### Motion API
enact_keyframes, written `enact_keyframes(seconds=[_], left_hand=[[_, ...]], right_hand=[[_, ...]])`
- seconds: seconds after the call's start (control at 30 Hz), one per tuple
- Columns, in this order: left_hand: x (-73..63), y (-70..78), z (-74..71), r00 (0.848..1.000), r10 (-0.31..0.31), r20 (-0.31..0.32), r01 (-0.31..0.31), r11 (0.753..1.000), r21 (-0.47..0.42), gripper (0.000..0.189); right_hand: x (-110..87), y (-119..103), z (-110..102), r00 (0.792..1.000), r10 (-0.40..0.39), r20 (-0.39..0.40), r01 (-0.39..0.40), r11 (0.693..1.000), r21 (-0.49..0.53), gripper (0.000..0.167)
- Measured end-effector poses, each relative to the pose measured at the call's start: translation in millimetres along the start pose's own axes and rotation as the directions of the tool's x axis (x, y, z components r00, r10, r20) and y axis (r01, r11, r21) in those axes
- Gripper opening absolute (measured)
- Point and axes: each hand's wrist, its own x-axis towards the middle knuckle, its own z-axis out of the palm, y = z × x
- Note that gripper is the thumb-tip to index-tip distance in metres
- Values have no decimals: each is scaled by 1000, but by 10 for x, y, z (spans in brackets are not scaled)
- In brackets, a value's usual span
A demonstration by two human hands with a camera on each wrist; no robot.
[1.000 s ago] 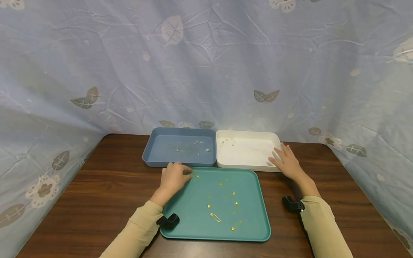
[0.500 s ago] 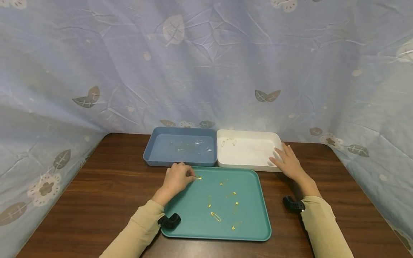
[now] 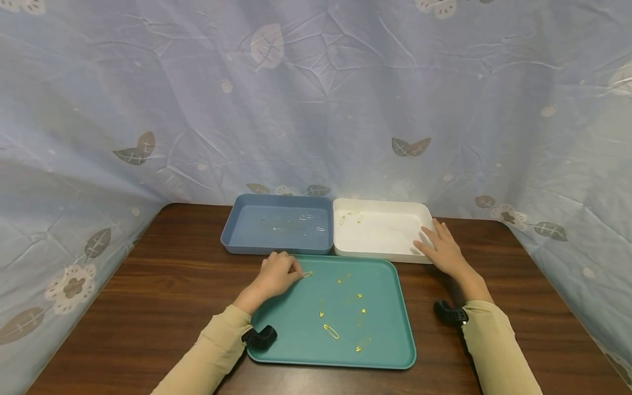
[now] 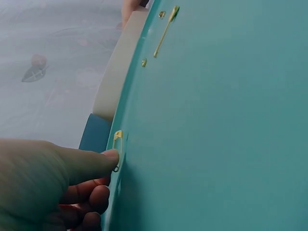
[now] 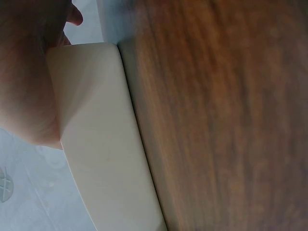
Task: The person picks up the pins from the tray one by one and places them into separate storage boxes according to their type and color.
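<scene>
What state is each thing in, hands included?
Left hand: pinching the held pin
Held pin: near teal tray's back rim; fastened or not, unclear
Right hand: fingers spread at white tray's right side
Teal tray: flat, six gold pins lying loose
Blue tray: upright, silver-coloured pins inside
White tray: upright, three pins inside, back left
Curtain: hanging, creased

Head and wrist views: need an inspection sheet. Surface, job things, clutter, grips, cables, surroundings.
Surface: dark brown wood-grain table.
Job things: teal rectangular tray with six loose gold-coloured metal safety pins; blue rectangular tray with silver-coloured metal pins, too small to count; white rectangular tray with three gold-coloured pins.
Clutter: nothing seen.
Grips: left hand grip pinches another gold-coloured safety pin near the teal tray's far rim; right hand grip has fingers spread over the white tray's right rim.
Cables: nothing seen.
Surroundings: pale blue leaf-print fabric behind and both sides.
</scene>
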Motion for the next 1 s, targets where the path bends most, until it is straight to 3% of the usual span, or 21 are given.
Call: enact_keyframes(seconds=[0.33,0.57,0.87,1.0], left_hand=[[55,25,-31,1000,19,-3,-19,994,-111,11],[118,58,-35,995,104,-14,-104,974,-199,11],[237,231,-90,986,163,-21,-163,965,-205,11],[352,342,-136,974,225,-40,-228,957,-181,12]], right_hand=[[12,8,7,1000,2,-2,-2,1000,-2,73],[16,22,18,1000,3,-9,-3,1000,-4,73],[10,9,12,1000,4,-3,-4,1000,8,73],[6,-2,10,1000,6,-4,-6,1000,10,73]])
